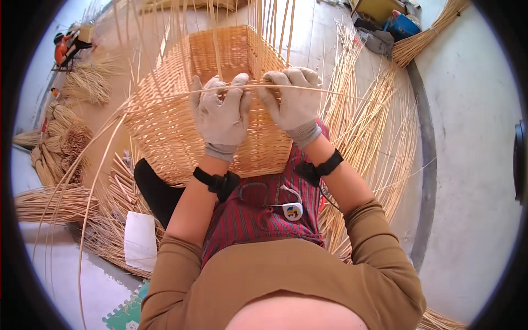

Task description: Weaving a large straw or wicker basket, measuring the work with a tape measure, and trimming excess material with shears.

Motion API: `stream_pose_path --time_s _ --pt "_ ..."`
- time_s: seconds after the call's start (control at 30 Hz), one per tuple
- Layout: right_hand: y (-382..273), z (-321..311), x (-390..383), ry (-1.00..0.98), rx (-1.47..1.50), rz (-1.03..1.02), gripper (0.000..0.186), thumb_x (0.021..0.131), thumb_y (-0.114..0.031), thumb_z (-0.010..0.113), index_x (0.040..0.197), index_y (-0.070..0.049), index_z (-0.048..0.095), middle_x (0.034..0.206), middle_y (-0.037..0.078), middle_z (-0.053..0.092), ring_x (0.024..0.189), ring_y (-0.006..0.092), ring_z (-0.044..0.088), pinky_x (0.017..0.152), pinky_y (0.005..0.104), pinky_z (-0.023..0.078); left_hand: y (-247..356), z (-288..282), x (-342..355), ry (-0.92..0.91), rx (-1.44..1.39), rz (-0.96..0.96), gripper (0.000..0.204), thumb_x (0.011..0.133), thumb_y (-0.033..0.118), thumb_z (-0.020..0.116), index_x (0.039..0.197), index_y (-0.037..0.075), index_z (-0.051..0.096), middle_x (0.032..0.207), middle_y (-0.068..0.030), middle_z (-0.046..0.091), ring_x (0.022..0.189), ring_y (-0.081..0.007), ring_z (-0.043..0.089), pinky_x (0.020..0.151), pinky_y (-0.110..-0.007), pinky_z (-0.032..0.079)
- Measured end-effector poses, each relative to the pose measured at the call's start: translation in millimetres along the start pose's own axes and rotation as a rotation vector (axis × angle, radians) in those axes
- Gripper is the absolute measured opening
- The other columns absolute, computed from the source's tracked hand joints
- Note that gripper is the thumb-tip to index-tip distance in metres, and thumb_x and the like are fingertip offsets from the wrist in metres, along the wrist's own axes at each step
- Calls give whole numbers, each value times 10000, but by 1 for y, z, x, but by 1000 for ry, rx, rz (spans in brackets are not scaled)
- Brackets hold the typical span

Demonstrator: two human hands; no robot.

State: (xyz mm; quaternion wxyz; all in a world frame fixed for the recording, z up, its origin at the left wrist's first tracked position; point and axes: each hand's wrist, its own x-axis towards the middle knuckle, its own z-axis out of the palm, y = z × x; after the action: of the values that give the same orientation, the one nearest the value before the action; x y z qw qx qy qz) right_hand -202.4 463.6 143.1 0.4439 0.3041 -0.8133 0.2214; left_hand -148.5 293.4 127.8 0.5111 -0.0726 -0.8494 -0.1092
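Note:
A large pale wicker basket (176, 129), its sides woven and its upright stakes (215, 44) rising from the rim, stands tilted before my lap. Across its near rim runs a thin wicker rod (341, 94), which reaches past both sides of my hands. My left hand (224, 116), in a whitish work glove, has its fingers curled at the rim and closed on the rod. Close beside it, my gloved right hand (297, 104) grips the same rod, thumb below and fingers folded over. The fingertips are partly hidden behind the rod and rim.
Loose rods (366, 132) lie spread on the floor at right. Bundles of rods (55, 203) lie at left, near a white sheet (141, 241). A white tape measure (292, 211) rests on my lap. At far left sits another person (61, 52); a blue basin (404, 26) stands at back right.

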Motion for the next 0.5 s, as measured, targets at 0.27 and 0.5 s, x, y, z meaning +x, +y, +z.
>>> stream_pose_path --time_s 0.27,0.5 --pt "0 -6 -9 44 -96 -64 370 841 -476 714 1078 -192 699 966 33 629 1037 293 580 1036 546 377 -5 -43 17 -143 57 -78 260 936 222 650 1161 100 698 1165 -122 676 1075 -257 644 1115 -515 366" --pt "-13 -20 -12 -190 -140 30 513 785 -541 749 1129 -168 680 1039 64 666 1110 311 581 1060 550 366 -9 -31 40 -613 33 -326 259 927 217 574 1103 106 728 894 -152 742 800 -351 712 767 -432 563"
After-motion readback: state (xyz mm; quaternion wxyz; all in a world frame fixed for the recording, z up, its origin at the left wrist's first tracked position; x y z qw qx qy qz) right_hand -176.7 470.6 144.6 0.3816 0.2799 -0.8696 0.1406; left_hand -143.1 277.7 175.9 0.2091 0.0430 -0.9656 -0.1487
